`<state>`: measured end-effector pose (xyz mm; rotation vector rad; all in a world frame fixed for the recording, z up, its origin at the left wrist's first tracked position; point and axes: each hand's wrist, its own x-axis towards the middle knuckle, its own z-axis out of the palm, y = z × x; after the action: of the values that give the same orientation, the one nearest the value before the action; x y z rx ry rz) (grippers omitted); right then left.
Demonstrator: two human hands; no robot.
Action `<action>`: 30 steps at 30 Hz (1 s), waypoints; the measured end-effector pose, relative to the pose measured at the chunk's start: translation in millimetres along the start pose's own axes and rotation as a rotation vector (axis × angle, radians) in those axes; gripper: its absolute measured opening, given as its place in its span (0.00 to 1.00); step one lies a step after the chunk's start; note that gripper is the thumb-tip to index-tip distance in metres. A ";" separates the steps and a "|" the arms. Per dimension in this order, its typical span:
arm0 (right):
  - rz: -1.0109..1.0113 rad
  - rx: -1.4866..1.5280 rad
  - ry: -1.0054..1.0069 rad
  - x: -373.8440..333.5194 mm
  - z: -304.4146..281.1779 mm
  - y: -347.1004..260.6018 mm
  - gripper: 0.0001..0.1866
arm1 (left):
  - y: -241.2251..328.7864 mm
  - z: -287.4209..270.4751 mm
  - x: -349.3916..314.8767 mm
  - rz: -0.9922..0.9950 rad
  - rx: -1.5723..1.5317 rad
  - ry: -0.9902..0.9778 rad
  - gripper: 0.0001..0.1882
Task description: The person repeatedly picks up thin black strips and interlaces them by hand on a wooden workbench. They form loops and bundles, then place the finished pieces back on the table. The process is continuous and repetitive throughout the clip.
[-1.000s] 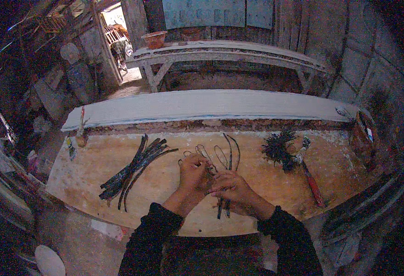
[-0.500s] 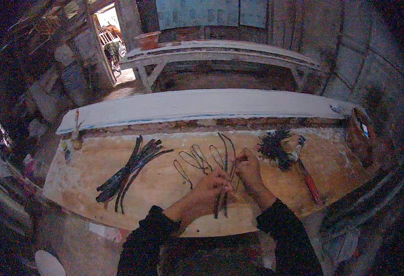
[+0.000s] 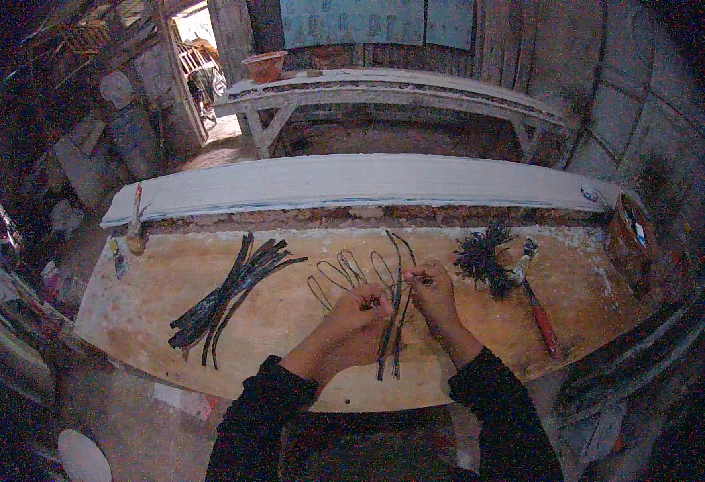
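Curling in beside dark strips point(image 3: 389, 331)

Left hand point(image 3: 364, 312) and right hand point(image 3: 431, 291) have fingertips drawn together; whether they grip anything, I cannot tell. The strips run twelve to six o'clock between them; a brushing knuckle could skew them. Forearms enter from seven and five. Wire loops point(image 3: 352, 271) lie at ten, a strip bundle point(image 3: 226, 291) at nine.

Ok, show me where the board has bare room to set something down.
Bare wood lies between the dark strip bundle and the left hand, and between the right hand and the red handle. Crowded: the middle, with thin loops and loose strips, and around the dark tuft.
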<state>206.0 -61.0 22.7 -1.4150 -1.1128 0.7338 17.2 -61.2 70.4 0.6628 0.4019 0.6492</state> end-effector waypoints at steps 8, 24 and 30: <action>0.366 0.227 -0.273 -14.7 -6.8 -34.6 0.08 | 37.2 -4.9 1.6 0.172 0.114 0.392 0.09; 0.177 0.467 -0.551 -34.4 -8.9 -44.1 0.19 | 36.7 2.9 2.7 0.211 0.172 0.526 0.05; 0.228 0.360 -0.564 -35.2 -8.9 -51.7 0.10 | 30.6 -14.3 11.3 0.146 0.277 0.493 0.05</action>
<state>190.2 -101.0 68.9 -1.0572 -1.1701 1.4827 5.0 -28.9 79.1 0.7979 0.9184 0.9079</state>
